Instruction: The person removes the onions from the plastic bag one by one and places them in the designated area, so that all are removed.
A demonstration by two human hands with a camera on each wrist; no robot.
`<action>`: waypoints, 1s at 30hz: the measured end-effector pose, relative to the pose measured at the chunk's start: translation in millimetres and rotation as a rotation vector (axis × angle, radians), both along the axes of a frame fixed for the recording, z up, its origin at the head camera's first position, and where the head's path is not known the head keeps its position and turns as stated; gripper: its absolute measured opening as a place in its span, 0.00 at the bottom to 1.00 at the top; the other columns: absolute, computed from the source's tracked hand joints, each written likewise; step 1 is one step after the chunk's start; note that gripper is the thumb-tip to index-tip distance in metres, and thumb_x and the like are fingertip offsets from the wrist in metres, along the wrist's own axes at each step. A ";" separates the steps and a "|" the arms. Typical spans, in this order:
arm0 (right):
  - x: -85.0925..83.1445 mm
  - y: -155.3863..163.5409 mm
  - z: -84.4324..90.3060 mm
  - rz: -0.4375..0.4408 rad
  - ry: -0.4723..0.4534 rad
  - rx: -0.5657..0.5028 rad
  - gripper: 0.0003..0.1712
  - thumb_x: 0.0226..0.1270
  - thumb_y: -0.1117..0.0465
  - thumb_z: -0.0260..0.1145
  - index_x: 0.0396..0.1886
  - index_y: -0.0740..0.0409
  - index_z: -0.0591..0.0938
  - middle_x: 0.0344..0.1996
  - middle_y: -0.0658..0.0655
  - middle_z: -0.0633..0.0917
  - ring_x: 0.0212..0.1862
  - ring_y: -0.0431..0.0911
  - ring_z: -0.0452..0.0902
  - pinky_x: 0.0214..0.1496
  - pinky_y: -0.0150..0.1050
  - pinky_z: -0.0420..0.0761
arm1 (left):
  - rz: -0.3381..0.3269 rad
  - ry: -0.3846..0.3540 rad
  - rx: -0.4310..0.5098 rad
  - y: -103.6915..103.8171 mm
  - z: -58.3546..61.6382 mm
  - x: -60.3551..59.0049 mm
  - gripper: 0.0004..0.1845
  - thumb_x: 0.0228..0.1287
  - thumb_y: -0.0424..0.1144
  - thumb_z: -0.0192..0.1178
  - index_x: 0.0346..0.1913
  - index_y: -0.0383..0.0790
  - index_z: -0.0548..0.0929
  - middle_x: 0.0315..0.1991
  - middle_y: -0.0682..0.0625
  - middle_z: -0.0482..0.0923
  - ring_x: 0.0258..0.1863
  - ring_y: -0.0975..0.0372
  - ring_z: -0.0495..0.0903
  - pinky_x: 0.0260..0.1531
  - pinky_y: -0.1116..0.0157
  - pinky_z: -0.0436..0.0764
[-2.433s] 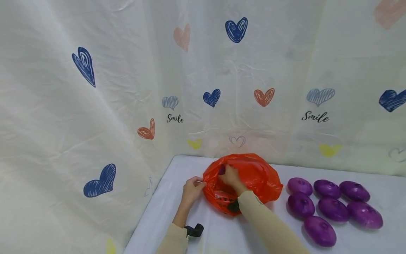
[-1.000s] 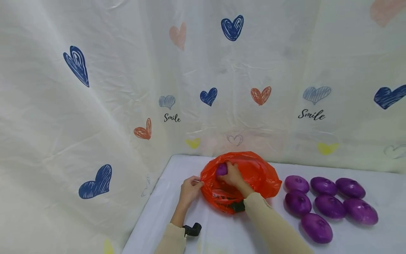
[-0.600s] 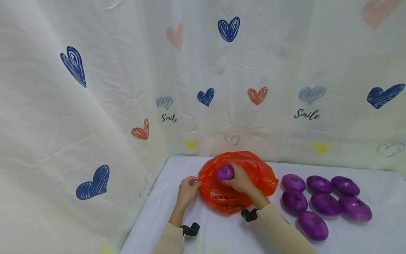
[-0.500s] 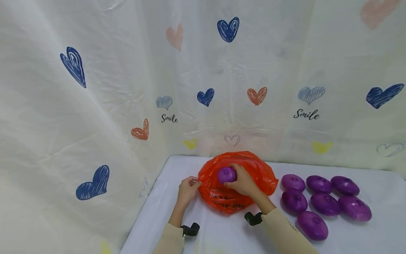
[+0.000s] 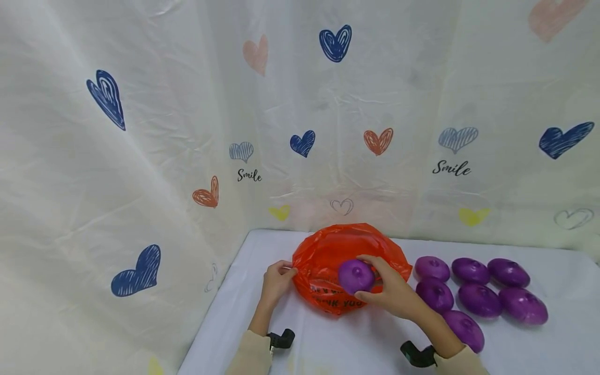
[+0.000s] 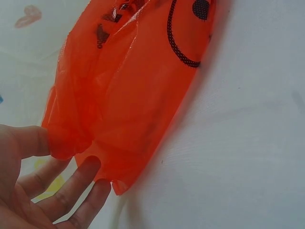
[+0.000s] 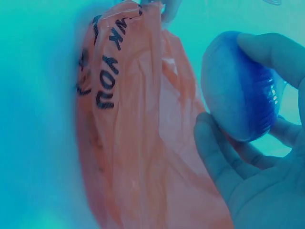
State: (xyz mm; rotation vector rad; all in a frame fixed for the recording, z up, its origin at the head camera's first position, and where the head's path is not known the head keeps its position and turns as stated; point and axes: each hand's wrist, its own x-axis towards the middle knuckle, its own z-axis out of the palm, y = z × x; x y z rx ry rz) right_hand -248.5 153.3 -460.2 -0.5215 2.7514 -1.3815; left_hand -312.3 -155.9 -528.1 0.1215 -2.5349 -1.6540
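A red-orange plastic bag with black print lies on the white table, its mouth spread wide. My left hand pinches the left edge of that mouth. In the left wrist view, the thumb and fingers hold the gathered plastic. My right hand grips a glossy purple, rounded, onion-like thing with a small nub, in front of the bag's opening. In the right wrist view, thumb and fingers curl round this purple thing, beside the printed bag. The inside bottom of the bag is hidden.
Several like purple things lie grouped on the white table to the right of the bag; my right forearm partly covers the nearest. A pale curtain printed with hearts stands behind and at the left. Black cameras sit on both wrists.
My right hand has drawn the purple onion-like thing out of the bag's interior, towards me and to the right. The left hand keeps its pinch on the bag's edge.
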 end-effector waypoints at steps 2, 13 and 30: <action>8.6 8.4 1.5 -0.001 0.002 -0.020 0.47 0.56 0.45 0.79 0.72 0.44 0.67 0.67 0.59 0.74 0.63 0.58 0.75 0.57 0.53 0.84 | 0.005 -0.005 0.003 -0.2 -0.2 -0.2 0.08 0.68 0.39 0.64 0.44 0.39 0.87 0.35 0.45 0.87 0.32 0.58 0.82 0.32 0.65 0.81; 48.8 56.5 11.1 -0.071 0.140 -0.005 0.46 0.58 0.48 0.79 0.75 0.44 0.68 0.60 0.58 0.81 0.52 0.43 0.84 0.48 0.29 0.83 | 0.005 -0.005 -0.001 0.2 -2.3 -1.4 0.08 0.68 0.39 0.64 0.44 0.39 0.87 0.36 0.45 0.87 0.32 0.60 0.82 0.33 0.64 0.82; 73.0 131.4 7.1 -0.286 0.049 0.046 0.50 0.65 0.49 0.74 0.80 0.51 0.59 0.68 0.63 0.74 0.50 0.26 0.80 0.43 0.29 0.84 | -0.012 0.001 -0.003 -0.9 -2.7 -0.9 0.09 0.69 0.39 0.63 0.46 0.39 0.87 0.37 0.45 0.87 0.32 0.59 0.83 0.35 0.64 0.84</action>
